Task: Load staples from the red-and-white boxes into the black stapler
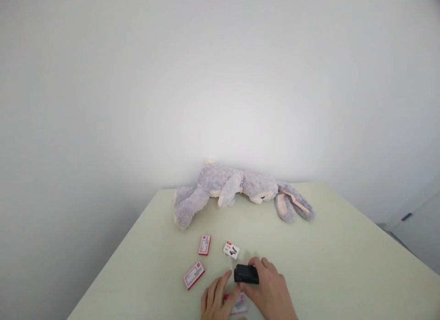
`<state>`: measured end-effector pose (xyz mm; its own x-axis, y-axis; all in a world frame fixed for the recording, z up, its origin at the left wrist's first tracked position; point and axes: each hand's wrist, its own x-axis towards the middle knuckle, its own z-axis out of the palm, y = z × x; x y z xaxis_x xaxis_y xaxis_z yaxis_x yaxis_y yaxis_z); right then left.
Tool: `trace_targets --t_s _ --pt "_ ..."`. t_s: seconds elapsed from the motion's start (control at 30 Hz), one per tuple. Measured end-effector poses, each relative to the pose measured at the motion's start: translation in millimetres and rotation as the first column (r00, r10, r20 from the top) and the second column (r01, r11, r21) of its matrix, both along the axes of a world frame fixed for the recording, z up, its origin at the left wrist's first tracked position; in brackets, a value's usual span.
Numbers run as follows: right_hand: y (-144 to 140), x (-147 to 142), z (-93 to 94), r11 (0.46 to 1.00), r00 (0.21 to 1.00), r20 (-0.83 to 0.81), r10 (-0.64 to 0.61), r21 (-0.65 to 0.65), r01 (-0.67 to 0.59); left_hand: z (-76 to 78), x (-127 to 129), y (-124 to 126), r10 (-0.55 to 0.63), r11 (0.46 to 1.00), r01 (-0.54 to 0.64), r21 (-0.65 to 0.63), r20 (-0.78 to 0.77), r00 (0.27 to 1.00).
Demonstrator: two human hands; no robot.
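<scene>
My right hand grips a small black boxy object just above the pale table, near its front edge. My left hand rests beside it, fingers on a small red-and-white box that lies partly hidden under both hands. Two more red-and-white boxes lie flat to the left, one nearer and one farther. A small white box with a dark picture sits just beyond the black object.
A grey plush rabbit lies on its side along the table's far edge against a plain white wall. A pale door or cabinet stands at the far right.
</scene>
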<state>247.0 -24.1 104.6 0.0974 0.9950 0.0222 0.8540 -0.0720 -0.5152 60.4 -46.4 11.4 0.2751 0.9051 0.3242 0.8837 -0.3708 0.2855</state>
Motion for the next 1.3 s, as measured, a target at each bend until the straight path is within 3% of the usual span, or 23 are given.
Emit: trace_targets --t_s 0.13,0.23,0.37,0.5,0.57,0.67,0.77,0.87,0.97,1.03,1.13,1.3 --pt "11 -33 7.7 0.999 0.999 0.044 0.020 0.042 -0.022 -6.9 -7 1 -0.008 1.000 0.008 -0.003 -0.002 1.000" --pt "14 -39 6.9 0.995 0.999 0.007 0.034 0.093 -0.034 -5.6 -13 3 -0.012 0.999 0.013 -0.043 0.009 1.000" --pt "9 -16 4.2 0.984 0.955 -0.289 0.058 0.180 -0.006 1.5 -12 6 0.007 0.996 -0.007 -0.093 -0.003 1.000" --pt "-1 16 -7.5 0.974 0.854 -0.519 -0.032 0.174 0.143 1.8 -5 7 -0.017 0.996 0.017 -0.085 0.003 1.000" --pt "-7 31 -17.8 0.961 0.781 -0.606 -0.152 0.093 0.259 -0.7 -6 9 -0.010 0.996 0.010 -0.093 -0.002 1.000" --pt "-15 54 -35.5 0.916 0.646 -0.666 -0.372 -0.152 0.371 -6.1 -20 13 -0.078 0.990 0.078 -0.118 0.003 0.997" --pt "-24 71 -51.5 0.890 0.564 -0.689 -0.455 -0.328 0.317 -11.3 -47 18 -0.186 0.972 0.194 -0.135 0.075 0.980" --pt "-31 66 -62.5 0.911 0.513 -0.757 -0.405 -0.386 0.149 -11.4 -62 15 -0.111 0.982 0.132 -0.135 0.153 0.982" --pt "-34 36 -68.0 0.931 0.527 -0.806 -0.269 -0.359 -0.073 -1.3 -53 9 -0.062 0.984 0.085 -0.156 0.152 0.986" --pt "-32 15 -70.4 0.934 0.549 -0.813 -0.195 -0.324 -0.148 9.2 -41 10 -0.065 0.980 0.090 -0.176 0.140 0.988" --pt "-25 2 -74.9 0.946 0.585 -0.798 -0.145 -0.284 -0.153 22.9 -34 16 -0.134 0.959 0.167 -0.230 0.153 0.979" --pt "-22 26 -73.9 0.971 0.684 -0.717 -0.132 -0.232 -0.057 27.1 -49 24 -0.209 0.943 0.237 -0.232 0.138 0.968"
